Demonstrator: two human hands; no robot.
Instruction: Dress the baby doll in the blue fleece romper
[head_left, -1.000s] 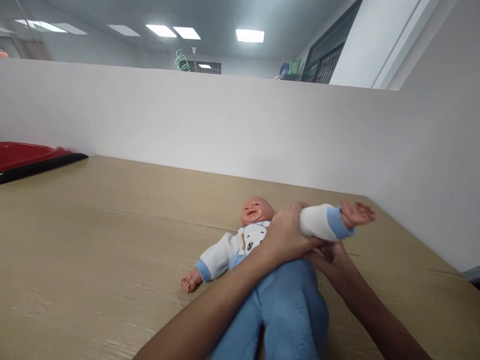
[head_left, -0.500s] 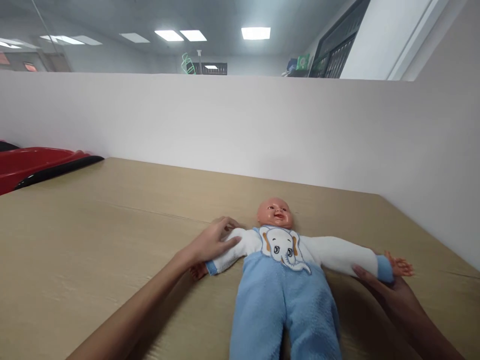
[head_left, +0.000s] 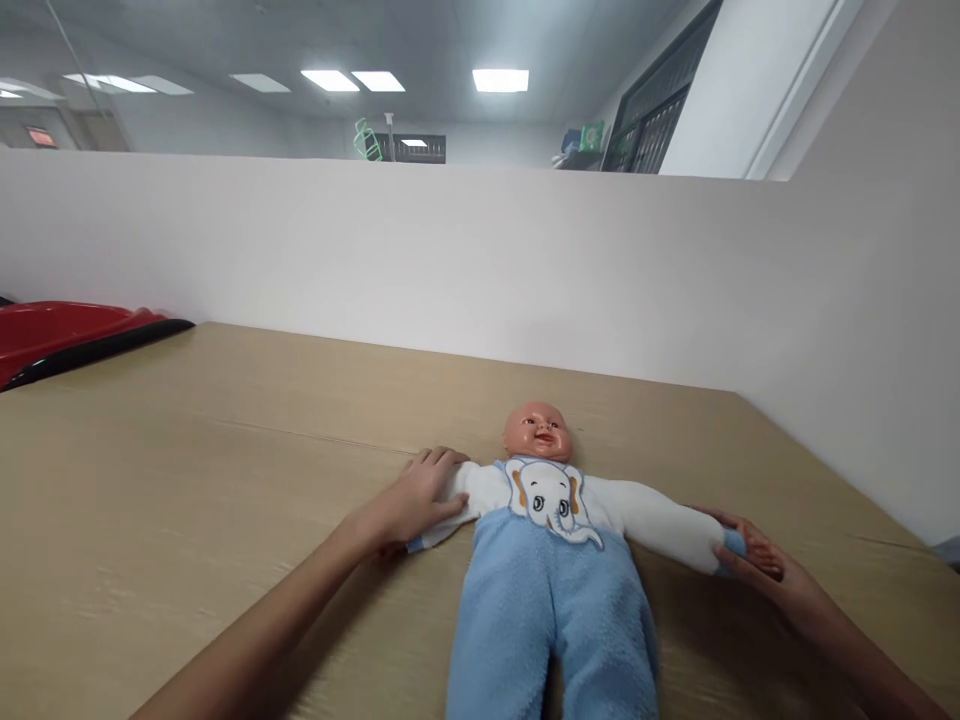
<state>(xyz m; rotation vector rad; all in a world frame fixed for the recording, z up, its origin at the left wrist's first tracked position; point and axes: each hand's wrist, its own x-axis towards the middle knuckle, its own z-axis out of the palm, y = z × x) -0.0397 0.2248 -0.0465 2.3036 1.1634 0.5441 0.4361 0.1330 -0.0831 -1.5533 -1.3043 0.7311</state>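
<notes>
A baby doll [head_left: 555,590] lies face up on the tan surface, its arms spread out to both sides. It wears blue trousers and a white top with an elephant on the chest. My left hand [head_left: 420,497] is laid over the doll's sleeve on the left, thumb on the near side and fingers curled over the far side. On the right, my right hand [head_left: 780,575] closes around the doll's cuff and hand, thumb below and fingers above. The doll's feet are out of view.
The tan surface [head_left: 225,480] meets a white wall [head_left: 450,260] at the back and right. A red object with a black rim [head_left: 67,330] sits at the far left. Above the wall, a window [head_left: 300,110] looks into a lit room.
My right hand has moved from under the doll's sleeve outward onto its cuff and hand, and that doll arm now lies lower. My left hand stays on the other sleeve. The view has shifted slightly.
</notes>
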